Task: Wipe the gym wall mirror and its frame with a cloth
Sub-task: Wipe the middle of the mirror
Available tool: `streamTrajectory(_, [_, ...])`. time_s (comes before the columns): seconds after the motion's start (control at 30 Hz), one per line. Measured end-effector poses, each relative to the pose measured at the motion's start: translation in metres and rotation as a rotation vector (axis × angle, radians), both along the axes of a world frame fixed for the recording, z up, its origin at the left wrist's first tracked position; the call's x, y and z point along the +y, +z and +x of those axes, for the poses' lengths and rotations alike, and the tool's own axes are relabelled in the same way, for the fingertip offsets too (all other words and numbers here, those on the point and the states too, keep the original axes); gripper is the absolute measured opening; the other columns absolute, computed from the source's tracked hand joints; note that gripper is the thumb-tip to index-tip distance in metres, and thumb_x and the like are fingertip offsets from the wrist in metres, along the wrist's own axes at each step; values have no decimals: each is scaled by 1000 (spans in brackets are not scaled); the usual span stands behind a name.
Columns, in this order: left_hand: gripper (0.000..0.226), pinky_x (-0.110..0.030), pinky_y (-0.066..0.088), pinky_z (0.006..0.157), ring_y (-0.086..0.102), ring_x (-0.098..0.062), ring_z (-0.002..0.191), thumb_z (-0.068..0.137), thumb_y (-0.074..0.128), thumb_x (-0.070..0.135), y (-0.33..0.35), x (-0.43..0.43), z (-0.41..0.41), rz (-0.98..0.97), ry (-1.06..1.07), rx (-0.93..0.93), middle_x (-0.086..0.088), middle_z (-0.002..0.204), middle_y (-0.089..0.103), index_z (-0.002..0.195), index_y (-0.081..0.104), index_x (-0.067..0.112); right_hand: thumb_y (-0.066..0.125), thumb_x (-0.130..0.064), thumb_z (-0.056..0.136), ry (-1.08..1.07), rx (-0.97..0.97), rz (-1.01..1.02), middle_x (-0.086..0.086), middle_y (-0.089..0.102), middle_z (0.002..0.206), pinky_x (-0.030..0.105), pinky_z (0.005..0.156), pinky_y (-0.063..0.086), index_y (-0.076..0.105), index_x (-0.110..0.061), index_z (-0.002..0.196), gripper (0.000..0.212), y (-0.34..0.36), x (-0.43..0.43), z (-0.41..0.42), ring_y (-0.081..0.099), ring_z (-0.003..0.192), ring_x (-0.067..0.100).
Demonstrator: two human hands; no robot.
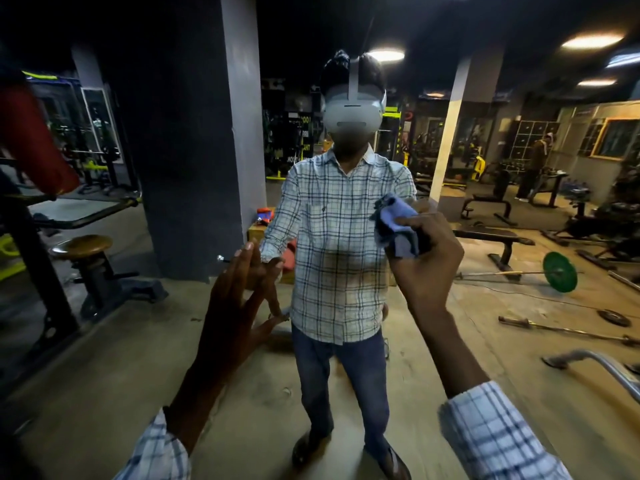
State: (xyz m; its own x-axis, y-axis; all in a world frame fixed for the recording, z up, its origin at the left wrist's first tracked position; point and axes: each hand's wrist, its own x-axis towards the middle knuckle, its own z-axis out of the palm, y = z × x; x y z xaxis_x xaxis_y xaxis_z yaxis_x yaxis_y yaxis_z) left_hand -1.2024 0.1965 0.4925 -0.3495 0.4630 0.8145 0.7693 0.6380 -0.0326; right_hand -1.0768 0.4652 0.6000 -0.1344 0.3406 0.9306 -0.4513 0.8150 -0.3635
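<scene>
Close up against the wall mirror (332, 188), faced the glass square on, with both arms raised to it. Gripped the blue cloth (398, 225) bunched in the right hand (429, 261), with fingers (415, 220) curled round the wad, and held it against the pane right of centre, over the reflected checked shirt. Rested the left hand (239, 299) on the glass lower down and to the left, with fingers (242, 271) straight, slightly spread and holding nothing, tips touching their own mirrored tips. Could not make out the frame anywhere in view, only reflected gym floor, a bench (491, 237) and a green weight plate (559, 271) well off to the right.

Judged the step in hand as the wiping of the glass itself, somewhere in its middle area, with the frame not yet reached. Could not tell from the pane how much of it was already clean.

Judged the next move as follows: keep even pressure through the wad and sweep it across in overlapping passes; lift the bracing palm away and go over that spot, since bare skin probably leaves marks; then work outward to the edges and run the cloth along the frame.
</scene>
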Motion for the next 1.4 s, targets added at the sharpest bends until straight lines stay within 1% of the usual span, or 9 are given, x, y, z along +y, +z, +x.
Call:
streamTrajectory(0.13, [103, -64, 42, 111, 21, -41, 157, 76, 88, 42, -4, -28, -11, -3, 12, -1, -17, 173, 7, 162, 34, 23, 79, 5, 83, 126, -153, 159, 7, 67, 113, 42, 91, 52, 73, -5, 96, 18, -56, -39, -33, 64, 113, 30])
streamTrajectory(0.33, [101, -58, 43, 113, 17, -36, 159, 77, 89, 43, -8, -50, -22, -2, -9, -27, -14, 174, 5, 161, 36, 20, 64, -29, 90, 175, -504, 423, -2, 67, 103, 42, 64, 56, 73, -15, 96, 17, -136, -69, -42, 66, 87, 17])
streamTrajectory(0.5, [101, -57, 45, 112, 18, -36, 159, 76, 91, 41, -7, -53, -27, -4, -20, -18, -16, 173, 10, 159, 40, 17, 72, -33, 89, 68, -151, 168, 7, 68, 112, 29, 77, 55, 74, -8, 95, 26, -32, -66, -40, 67, 99, 20])
streamTrajectory(0.6, [101, -59, 46, 111, 20, -37, 158, 75, 92, 41, -7, -51, -30, -8, -6, -18, -16, 173, 10, 159, 42, 16, 73, -13, 87, 6, -47, 101, 10, 68, 95, 39, 77, 53, 72, -5, 86, 8, -7, -67, -47, 66, 90, 25])
streamTrajectory(0.7, [99, -60, 46, 110, 21, -38, 158, 76, 92, 40, -10, -50, -32, -2, -3, -14, -17, 173, 12, 158, 43, 15, 82, -5, 84, 107, -139, 234, 2, 67, 107, 41, 84, 53, 73, -7, 93, 13, -58, -86, -57, 65, 104, 27])
streamTrajectory(0.87, [94, -58, 41, 115, 18, -37, 159, 81, 86, 44, -9, -50, -31, 3, 11, -2, -19, 172, 15, 158, 41, 15, 58, -30, 95, 180, -480, 458, -2, 67, 100, 40, 61, 54, 74, -17, 93, 21, -119, -88, -61, 67, 81, 20])
streamTrajectory(1.13, [96, -47, 29, 122, 15, -36, 160, 83, 79, 42, -10, -54, -28, -6, 28, 23, -18, 172, 13, 162, 30, 18, 75, -13, 86, 67, -55, 154, 9, 69, 97, 36, 75, 53, 75, -5, 92, 11, -7, -85, -64, 63, 92, 23])
streamTrajectory(1.3, [103, -41, 20, 127, 13, -36, 160, 79, 83, 42, -10, -54, -28, -23, 49, 14, -18, 173, 11, 163, 27, 19, 68, 4, 81, 197, -199, 359, 0, 60, 94, 25, 82, 53, 70, 0, 87, 8, -86, -103, -75, 57, 96, -6])
streamTrajectory(1.4, [101, -41, 20, 127, 14, -36, 160, 80, 85, 42, -10, -55, -29, -29, 51, 20, -19, 173, 12, 162, 32, 18, 64, -22, 85, 173, -452, 476, -5, 62, 91, 36, 60, 55, 71, -16, 85, 9, -117, -99, -72, 62, 74, 9])
